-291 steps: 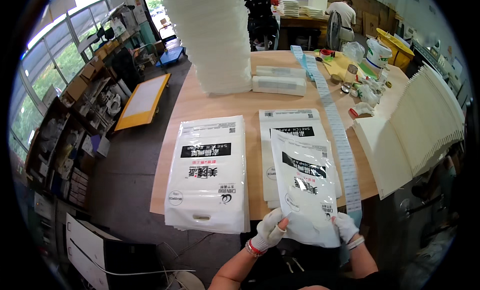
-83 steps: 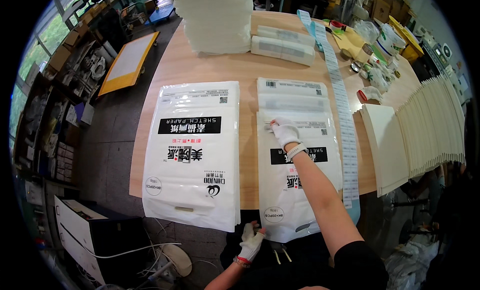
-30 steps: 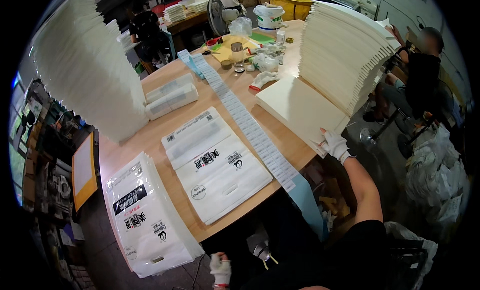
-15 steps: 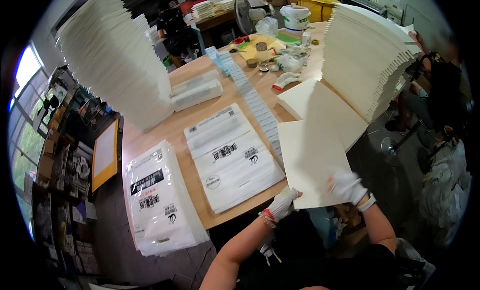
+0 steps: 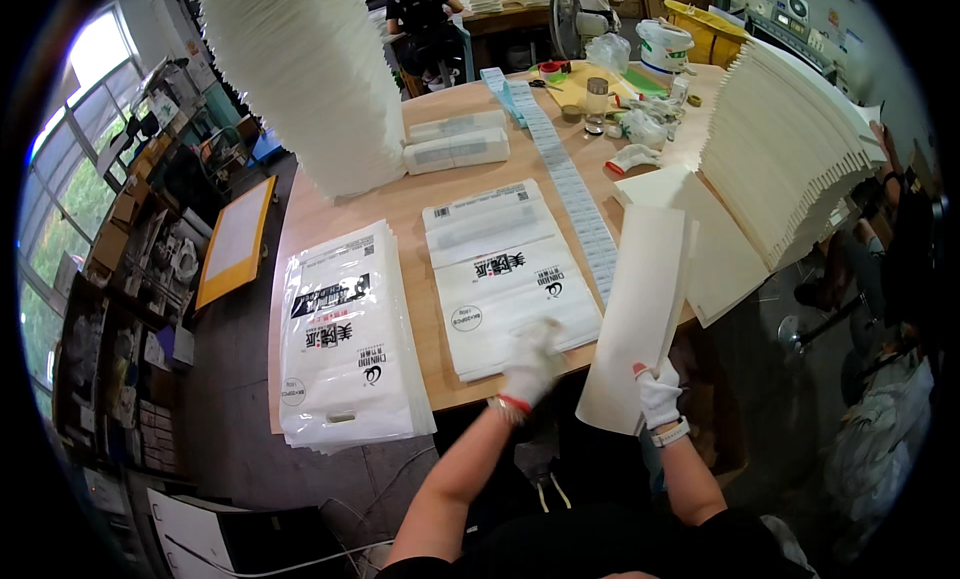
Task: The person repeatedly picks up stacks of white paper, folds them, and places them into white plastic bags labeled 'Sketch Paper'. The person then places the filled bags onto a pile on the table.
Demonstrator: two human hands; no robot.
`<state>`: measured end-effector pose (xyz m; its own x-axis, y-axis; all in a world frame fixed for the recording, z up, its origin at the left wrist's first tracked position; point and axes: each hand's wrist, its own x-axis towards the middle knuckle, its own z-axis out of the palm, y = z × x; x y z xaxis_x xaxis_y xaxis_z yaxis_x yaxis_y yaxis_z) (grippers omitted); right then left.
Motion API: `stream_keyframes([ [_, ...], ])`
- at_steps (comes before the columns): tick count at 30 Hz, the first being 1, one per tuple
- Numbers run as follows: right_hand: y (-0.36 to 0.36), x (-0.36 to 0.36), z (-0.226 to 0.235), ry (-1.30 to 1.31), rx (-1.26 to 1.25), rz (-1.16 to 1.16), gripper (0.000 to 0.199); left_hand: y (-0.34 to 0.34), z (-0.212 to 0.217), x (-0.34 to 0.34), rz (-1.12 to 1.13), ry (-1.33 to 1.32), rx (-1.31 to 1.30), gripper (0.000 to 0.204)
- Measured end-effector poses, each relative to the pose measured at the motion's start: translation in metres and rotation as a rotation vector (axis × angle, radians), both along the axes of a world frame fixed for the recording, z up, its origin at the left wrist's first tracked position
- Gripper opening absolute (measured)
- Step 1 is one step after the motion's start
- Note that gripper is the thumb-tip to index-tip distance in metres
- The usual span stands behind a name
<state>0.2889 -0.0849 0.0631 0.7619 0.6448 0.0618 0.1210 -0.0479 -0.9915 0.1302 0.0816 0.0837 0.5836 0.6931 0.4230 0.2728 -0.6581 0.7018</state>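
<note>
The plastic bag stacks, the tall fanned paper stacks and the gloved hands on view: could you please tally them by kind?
Plastic bag stacks: 2, left stack, middle stack
Tall fanned paper stacks: 2, left paper stack, right paper stack
Gloved hands: 2, left hand, right hand holding a white sheet pad
Total: 6

- Bare worktop (image 5: pixel 405 204) strip open between the tall fanned paper stack (image 5: pixel 305 74) and the two bag piles.
- Narrow gap between left bag pile (image 5: pixel 345 334) and middle bag pile (image 5: pixel 505 274).
- Label strip (image 5: pixel 570 189), right sheet stack (image 5: pixel 775 149) and clutter crowd the right side.
</note>
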Motion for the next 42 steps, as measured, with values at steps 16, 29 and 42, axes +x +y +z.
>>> stream_keyframes([
  [16, 0.048, -0.037, 0.110, -0.683, -0.952, 0.727, 0.037, 0.185, 0.049, 0.017, -0.161, 0.415, -0.202, 0.033],
  [29, 0.223, -0.003, 0.014, -0.794, -0.489, 0.404, 0.024, 0.049, -0.002, -0.042, 0.312, -0.321, 0.289, 0.051],
  [42, 0.212, 0.035, 0.057, -1.436, -0.881, 0.591, 0.023, -0.049, -0.020, -0.021, 0.209, 0.117, -0.315, 0.019],
])
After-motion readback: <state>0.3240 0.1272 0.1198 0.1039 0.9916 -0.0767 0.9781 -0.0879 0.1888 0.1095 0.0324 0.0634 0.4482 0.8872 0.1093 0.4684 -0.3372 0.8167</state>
